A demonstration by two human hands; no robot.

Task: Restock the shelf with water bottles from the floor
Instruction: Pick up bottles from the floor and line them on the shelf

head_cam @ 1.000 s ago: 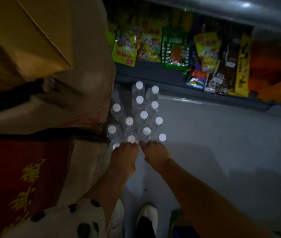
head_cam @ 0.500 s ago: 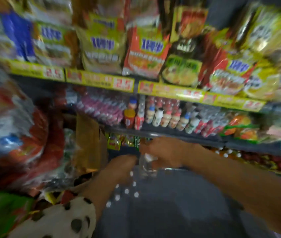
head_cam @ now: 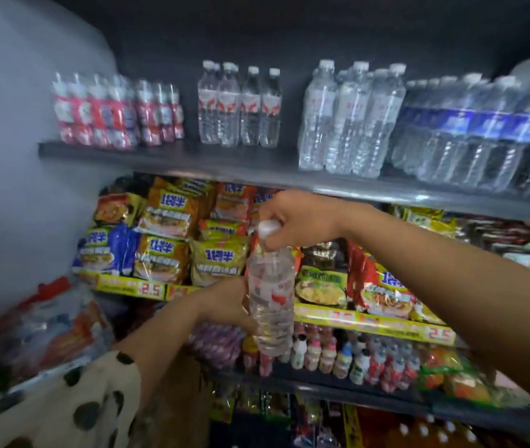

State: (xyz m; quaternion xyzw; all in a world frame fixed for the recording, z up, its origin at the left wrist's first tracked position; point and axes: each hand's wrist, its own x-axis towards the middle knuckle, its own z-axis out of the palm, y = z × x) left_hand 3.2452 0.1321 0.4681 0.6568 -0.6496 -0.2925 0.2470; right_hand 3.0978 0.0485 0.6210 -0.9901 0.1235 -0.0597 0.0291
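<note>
bottle: we hold one water bottle upright, centre frame, below the top shelf.
right hand: right hand pinches the cap from above.
left hand: left hand wraps the lower body from behind; fingers mostly hidden.
risk 1: cap-only grip may slip or swing the bottle on the lift.
risk 2: the gap beside the matching red-label bottles, upper centre, looks tight; a nudge could topple that row.

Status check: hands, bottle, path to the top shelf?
Right hand grips the water bottle at its neck; left hand holds its body. Top shelf above, nothing between.
</note>
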